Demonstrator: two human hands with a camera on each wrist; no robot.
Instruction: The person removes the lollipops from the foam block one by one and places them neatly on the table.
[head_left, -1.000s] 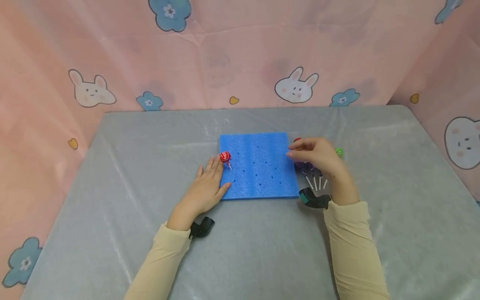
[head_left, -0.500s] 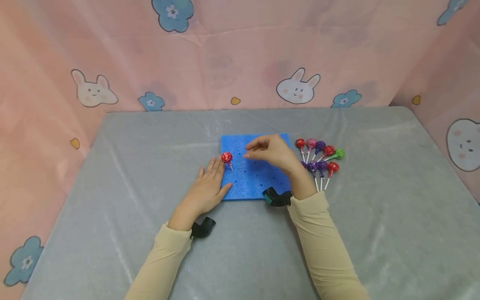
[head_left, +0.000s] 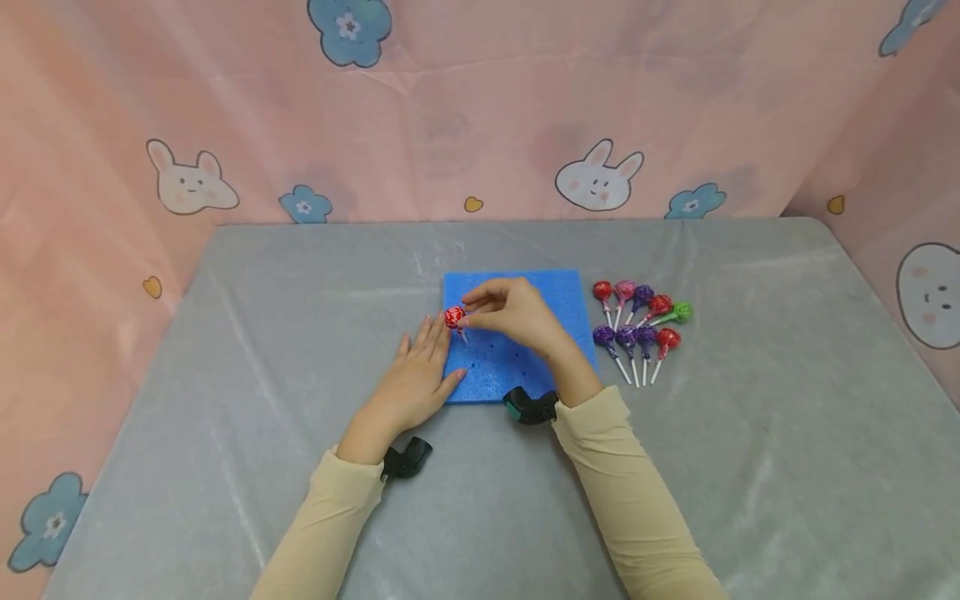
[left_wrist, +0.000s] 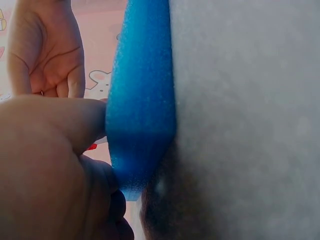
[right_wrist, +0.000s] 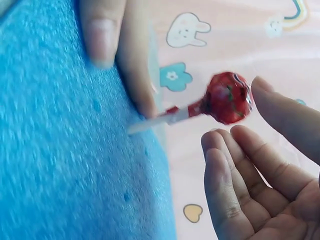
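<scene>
A red-wrapped lollipop stands on its white stick in the blue foam board, near the board's left edge. Around the candy, my right hand holds its thumb and fingers apart; in the right wrist view the thumb lies close beside the red head, and whether it touches cannot be told. My left hand rests along the board's left side with straight fingers, its thumb over the front left corner. In the left wrist view, the left hand lies against the foam edge.
Right of the board, several wrapped lollipops lie on the grey tabletop in two rows, including a green one and a pink one. Small holes dot the foam. A pink printed curtain hangs behind the table.
My right hand has moved left from the board's right edge, across the foam, to the standing red lollipop. The loose lollipops have come into full view. My left hand stays put.
</scene>
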